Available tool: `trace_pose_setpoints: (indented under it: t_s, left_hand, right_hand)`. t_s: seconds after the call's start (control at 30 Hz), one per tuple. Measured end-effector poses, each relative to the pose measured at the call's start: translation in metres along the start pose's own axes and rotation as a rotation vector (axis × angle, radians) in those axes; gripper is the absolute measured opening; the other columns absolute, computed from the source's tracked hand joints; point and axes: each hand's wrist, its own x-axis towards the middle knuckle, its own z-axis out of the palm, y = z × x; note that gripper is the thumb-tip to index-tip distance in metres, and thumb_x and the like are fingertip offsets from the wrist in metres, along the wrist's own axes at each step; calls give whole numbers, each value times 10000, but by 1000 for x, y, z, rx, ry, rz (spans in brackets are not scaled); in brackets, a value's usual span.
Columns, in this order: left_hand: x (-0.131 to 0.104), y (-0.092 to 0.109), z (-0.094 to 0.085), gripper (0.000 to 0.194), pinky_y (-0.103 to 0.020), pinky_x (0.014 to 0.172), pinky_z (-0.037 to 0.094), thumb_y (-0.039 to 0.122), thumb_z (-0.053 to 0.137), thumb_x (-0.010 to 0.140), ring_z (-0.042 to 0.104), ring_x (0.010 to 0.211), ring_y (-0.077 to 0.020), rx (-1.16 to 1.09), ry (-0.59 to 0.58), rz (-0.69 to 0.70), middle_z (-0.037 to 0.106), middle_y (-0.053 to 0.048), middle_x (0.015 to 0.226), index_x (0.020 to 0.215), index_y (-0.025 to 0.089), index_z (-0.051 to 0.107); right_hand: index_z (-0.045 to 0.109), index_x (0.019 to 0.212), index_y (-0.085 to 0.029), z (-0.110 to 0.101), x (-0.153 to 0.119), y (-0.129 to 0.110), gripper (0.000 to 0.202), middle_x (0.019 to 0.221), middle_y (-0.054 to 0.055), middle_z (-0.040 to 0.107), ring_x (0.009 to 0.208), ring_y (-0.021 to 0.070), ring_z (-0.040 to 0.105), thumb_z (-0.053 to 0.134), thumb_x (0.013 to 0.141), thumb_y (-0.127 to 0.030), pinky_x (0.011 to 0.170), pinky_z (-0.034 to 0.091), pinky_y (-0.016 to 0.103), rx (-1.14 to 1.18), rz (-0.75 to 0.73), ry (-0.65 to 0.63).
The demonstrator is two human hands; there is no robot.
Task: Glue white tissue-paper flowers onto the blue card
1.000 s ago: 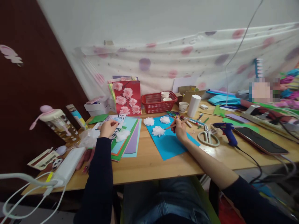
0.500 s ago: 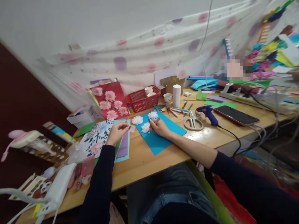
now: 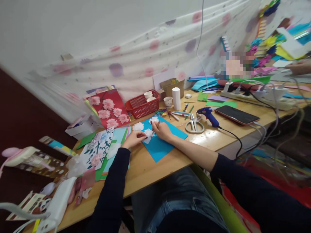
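My left hand (image 3: 134, 139) pinches a small white paper piece (image 3: 147, 139) over the left edge of a blue sheet (image 3: 160, 148). Closed round a thin brown stick (image 3: 158, 123), my right hand (image 3: 162, 131) rests on the same sheet, its fingertips beside the paper piece. White paper flowers lie around the fingers: one (image 3: 138, 126) at the sheet's left corner, one (image 3: 153, 120) near its top, and one (image 3: 148, 132) between my hands.
Behind stand a red basket (image 3: 142, 108), a paper cup (image 3: 168, 102) and a white roll (image 3: 176, 98). Scissors (image 3: 194, 125), a blue glue gun (image 3: 209, 116) and a phone (image 3: 236, 115) lie right. A flower picture (image 3: 98, 147) lies left. Another person's hand (image 3: 300, 67) shows far right.
My left hand has moved right with the white paper piece, from over the left papers to the blue sheet beside my right hand. The whole view has shifted slightly.
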Motion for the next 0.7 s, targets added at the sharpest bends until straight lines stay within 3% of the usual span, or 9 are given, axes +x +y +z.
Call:
trace_pose_setpoints:
  t_s: [0.23,0.43,0.57,0.7]
  left_hand:
    - [6,-3,9,206,-294,657,459,331,643,772,576,674,-181,93,60,21,712,-39,755,812,163,754]
    - [5,-8,14,209,-298,697,471,307,617,801,563,704,-178,109,104,49,682,-39,786,863,167,759]
    - [2,-11,9,301,-328,778,510,304,560,846,613,804,-198,118,143,49,694,-79,979,1049,175,741]
    - [-6,-18,0,491,-389,970,488,329,617,812,622,1120,-265,124,132,22,655,-107,1264,1284,191,620]
  right_hand:
    - [548,588,-222,2,-6,0,588,496,10,596,477,139,584,288,1011,-535,540,421,250,46,-36,-8]
    - [568,598,-213,11,-12,0,576,537,21,622,516,140,597,338,1002,-553,563,436,252,24,-87,-126]
    - [579,624,-205,13,-13,1,556,552,26,635,517,146,598,354,1005,-541,558,428,260,-7,-96,-155]
    - [561,638,-210,13,-13,2,547,559,22,641,525,149,608,332,1006,-545,555,423,254,-46,-105,-160]
